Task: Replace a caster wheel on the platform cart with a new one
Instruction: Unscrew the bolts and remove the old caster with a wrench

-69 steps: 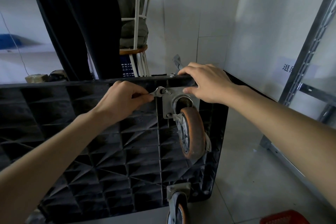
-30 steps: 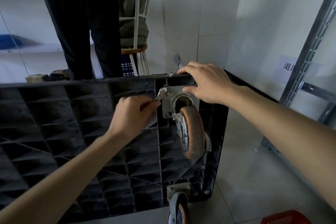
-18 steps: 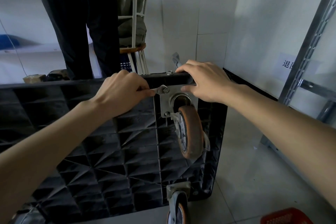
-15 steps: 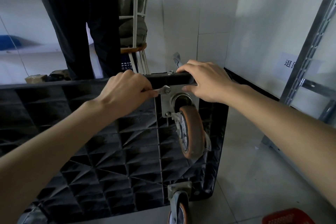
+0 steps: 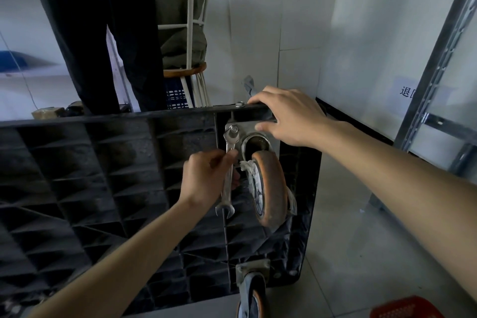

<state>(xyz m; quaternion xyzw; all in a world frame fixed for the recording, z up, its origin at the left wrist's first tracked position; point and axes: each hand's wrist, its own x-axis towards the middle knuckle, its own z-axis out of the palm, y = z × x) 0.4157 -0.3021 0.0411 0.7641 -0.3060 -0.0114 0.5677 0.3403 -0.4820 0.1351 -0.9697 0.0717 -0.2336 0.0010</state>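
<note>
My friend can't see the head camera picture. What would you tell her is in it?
A person's left hand holds a wrench on a bolt of an orange caster wheel under a black cart tipped on its side. The right hand grips the cart's top edge.

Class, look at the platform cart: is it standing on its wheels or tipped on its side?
Tipped on its side: the cart shows its ribbed underside, and the wheel hangs in air.
</note>
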